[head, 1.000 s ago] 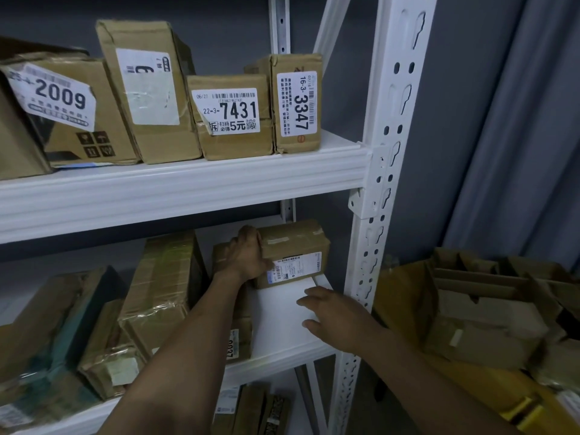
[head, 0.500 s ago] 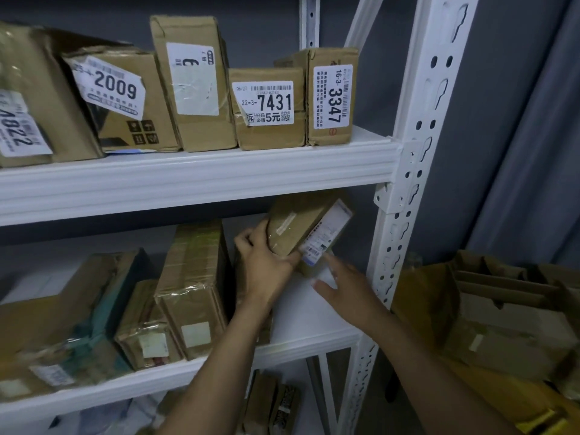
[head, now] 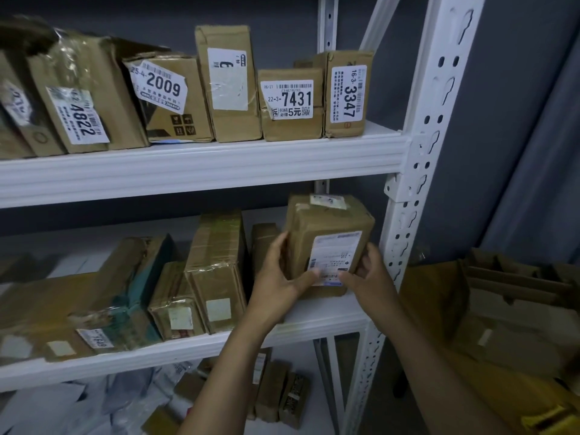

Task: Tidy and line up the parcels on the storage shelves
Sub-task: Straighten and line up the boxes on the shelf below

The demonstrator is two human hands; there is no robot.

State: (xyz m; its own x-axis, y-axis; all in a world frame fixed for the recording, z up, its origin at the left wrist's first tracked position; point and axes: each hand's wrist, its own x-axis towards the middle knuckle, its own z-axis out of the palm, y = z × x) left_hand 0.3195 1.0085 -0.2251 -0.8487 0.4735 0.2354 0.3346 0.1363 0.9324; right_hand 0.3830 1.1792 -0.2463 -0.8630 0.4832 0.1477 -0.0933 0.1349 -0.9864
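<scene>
**Middle shelf, right end: one parcel in hand**

Item: brown cardboard parcel (head: 317,224), upright, its white shipping label (head: 337,252) facing outward. It stands at the right end of the middle shelf (head: 329,310), just beside the white perforated upright (head: 420,183). Its base may be resting on the shelf board, though from here that is hard to tell.

Hands: the left hand (head: 277,279) grips the parcel's left side with its thumb across the lower front. The right hand (head: 372,277) grips the right side, with its fingertips on the label's lower edge.

Same shelf, leftward:
- a narrow parcel (head: 263,238), partly hidden behind the left hand
- a tall tape-wrapped parcel (head: 219,268)
- a smaller taped parcel (head: 175,306), touching the tall one
- a large flattened parcel with teal printing (head: 94,296)

Upper shelf (head: 201,167), right to left: parcels labelled 3347 (head: 348,92), 7431 (head: 292,105), a tall one with a worn label (head: 229,83), then 2009 (head: 166,98) and 4822 (head: 81,102).

Off the rack, to the right: folded cardboard cartons (head: 518,296).
</scene>
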